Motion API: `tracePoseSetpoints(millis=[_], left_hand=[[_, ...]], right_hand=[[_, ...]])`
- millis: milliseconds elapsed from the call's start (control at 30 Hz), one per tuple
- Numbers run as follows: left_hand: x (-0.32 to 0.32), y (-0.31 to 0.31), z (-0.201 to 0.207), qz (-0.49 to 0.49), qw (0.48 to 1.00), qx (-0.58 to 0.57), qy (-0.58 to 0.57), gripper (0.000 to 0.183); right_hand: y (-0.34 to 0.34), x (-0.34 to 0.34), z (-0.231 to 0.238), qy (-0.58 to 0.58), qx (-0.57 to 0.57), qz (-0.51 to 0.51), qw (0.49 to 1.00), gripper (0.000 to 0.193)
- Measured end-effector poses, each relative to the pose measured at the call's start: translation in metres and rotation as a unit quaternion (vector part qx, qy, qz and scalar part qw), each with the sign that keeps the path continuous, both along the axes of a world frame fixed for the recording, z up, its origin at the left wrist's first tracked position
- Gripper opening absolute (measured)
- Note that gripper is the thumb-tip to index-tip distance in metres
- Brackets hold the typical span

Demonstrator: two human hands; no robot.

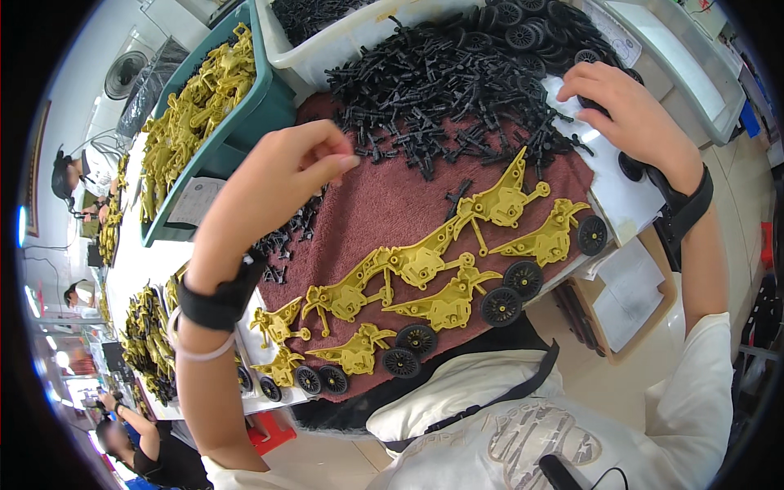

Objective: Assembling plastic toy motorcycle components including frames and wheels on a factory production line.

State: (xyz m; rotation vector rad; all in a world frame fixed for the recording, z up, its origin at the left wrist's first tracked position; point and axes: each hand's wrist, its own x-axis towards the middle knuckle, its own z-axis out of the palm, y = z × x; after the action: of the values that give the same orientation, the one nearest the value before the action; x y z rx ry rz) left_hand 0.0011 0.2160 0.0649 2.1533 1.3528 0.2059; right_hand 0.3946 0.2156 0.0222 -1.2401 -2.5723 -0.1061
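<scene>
My left hand (286,159) hovers over the left part of a reddish-brown cloth (351,208). Its fingers are curled, with thumb and forefinger close together; anything between them is too small to make out. At the right end of the heap of small black plastic parts (425,98), my right hand (625,110) curves its fingers and thumb round a black wheel (591,104), partly hidden. Yellow plastic toy-vehicle frames (420,257) lie in two slanting rows on the cloth. Spoked black wheels (501,306) sit at the ends of the nearer row's frames.
A green bin (245,122) of yellow parts stands at the left, beside a white tub (343,37). More black wheels (523,37) are piled at the back. Yellow and black assemblies (149,343) are heaped at far left. Other people sit along that side.
</scene>
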Motion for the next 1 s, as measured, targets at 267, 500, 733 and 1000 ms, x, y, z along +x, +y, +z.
tracePoseSetpoints(millis=[267,500,733,1000], left_hand=[[0.010,0.025,-0.015,-0.006,0.982,0.167,0.087,0.020],[-0.030,-0.006,-0.011,0.074,0.976,0.154,0.134,0.030],[-0.053,-0.015,-0.026,0.041,0.982,0.132,0.127,0.026],[-0.061,-0.017,-0.022,0.057,0.981,0.171,0.074,0.019]], right_hand=[[0.009,-0.036,0.018,0.003,-0.041,0.093,0.995,0.017],[0.034,-0.125,0.015,0.033,-0.068,0.192,0.978,0.011],[0.043,-0.166,0.011,-0.084,-0.125,0.087,0.985,0.020],[0.031,-0.148,0.017,0.038,-0.070,0.069,0.994,0.015]])
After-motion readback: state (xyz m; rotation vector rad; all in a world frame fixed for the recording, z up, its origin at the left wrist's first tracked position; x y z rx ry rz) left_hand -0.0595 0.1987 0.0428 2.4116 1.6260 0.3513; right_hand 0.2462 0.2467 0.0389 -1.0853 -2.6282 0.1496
